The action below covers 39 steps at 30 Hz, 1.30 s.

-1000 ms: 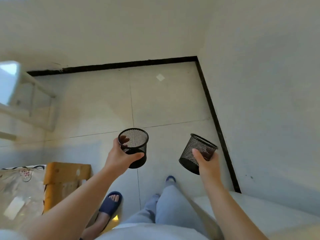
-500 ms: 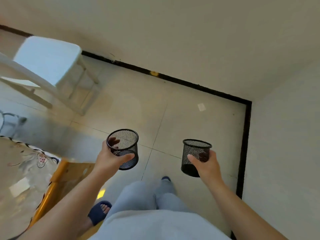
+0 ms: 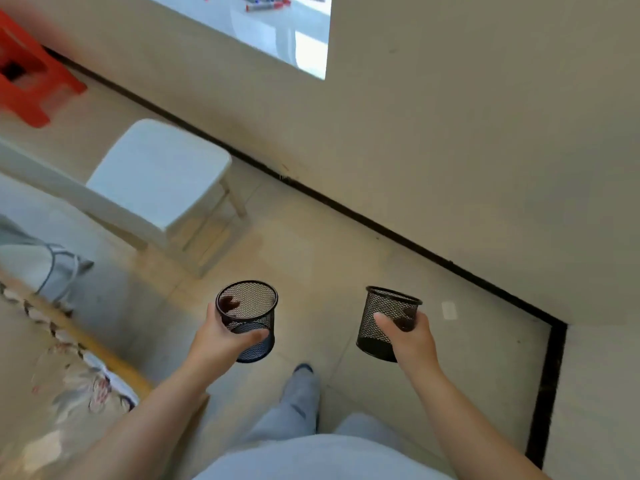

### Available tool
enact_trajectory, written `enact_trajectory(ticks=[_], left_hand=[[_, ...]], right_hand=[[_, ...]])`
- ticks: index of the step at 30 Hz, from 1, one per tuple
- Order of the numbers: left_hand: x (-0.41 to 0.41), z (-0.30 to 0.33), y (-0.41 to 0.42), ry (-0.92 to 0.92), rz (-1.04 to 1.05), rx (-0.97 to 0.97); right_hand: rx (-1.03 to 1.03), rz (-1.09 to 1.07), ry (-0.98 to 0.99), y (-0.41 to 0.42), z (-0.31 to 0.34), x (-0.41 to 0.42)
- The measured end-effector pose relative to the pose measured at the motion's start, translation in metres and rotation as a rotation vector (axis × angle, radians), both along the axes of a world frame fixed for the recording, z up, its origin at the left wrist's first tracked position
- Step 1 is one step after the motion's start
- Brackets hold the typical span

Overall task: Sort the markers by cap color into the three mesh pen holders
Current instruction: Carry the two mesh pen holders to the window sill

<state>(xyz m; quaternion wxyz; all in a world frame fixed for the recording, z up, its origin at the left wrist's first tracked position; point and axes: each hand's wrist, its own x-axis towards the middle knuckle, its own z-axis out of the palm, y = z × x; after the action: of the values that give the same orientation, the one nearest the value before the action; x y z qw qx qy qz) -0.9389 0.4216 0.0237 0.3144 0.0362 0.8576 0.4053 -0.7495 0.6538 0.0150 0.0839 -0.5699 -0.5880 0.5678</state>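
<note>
Left hand (image 3: 216, 344) wraps one black mesh pen holder (image 3: 247, 320), right hand (image 3: 412, 341) grips another (image 3: 386, 322), both carried above the floor. Empty, light, stiff wire: hold mid-wall. Markers (image 3: 266, 3) lie far beyond the white chair (image 3: 157, 169).

- A mesh pen holder (image 3: 247, 320) sits in the left hand (image 3: 216, 344), at 9 o'clock of the second mesh pen holder (image 3: 384, 323), held in the right hand (image 3: 412, 341); the two are apart.
- A chair (image 3: 159, 171) stands at 11 o'clock of the left holder.
- A stool (image 3: 31, 81) stands at 10 o'clock of the chair.
- Markers (image 3: 266, 3) lie on a table (image 3: 263, 29) at 12 o'clock, far off.
</note>
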Motion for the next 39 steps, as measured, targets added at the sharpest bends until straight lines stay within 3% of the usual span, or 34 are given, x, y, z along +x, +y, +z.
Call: enact_trajectory(ticks=[5, 15, 24, 39], left_hand=[[-0.088, 0.016, 0.048, 0.046, -0.024, 0.010], [-0.240, 0.003, 0.135, 0.014, 0.185, 0.037], [-0.391, 0.027, 0.209, 0.036, 0.342, 0.074], [-0.640, 0.024, 0.289, 0.012, 0.133, 0.068]], right_hand=[[-0.059, 0.033, 0.044, 0.029, 0.008, -0.098], [-0.052, 0.235, 0.065, 0.146, -0.002, -0.301], [-0.014, 0.361, 0.092, 0.243, 0.038, -0.504], [0.031, 0.239, 0.005, 0.289, 0.035, -0.698]])
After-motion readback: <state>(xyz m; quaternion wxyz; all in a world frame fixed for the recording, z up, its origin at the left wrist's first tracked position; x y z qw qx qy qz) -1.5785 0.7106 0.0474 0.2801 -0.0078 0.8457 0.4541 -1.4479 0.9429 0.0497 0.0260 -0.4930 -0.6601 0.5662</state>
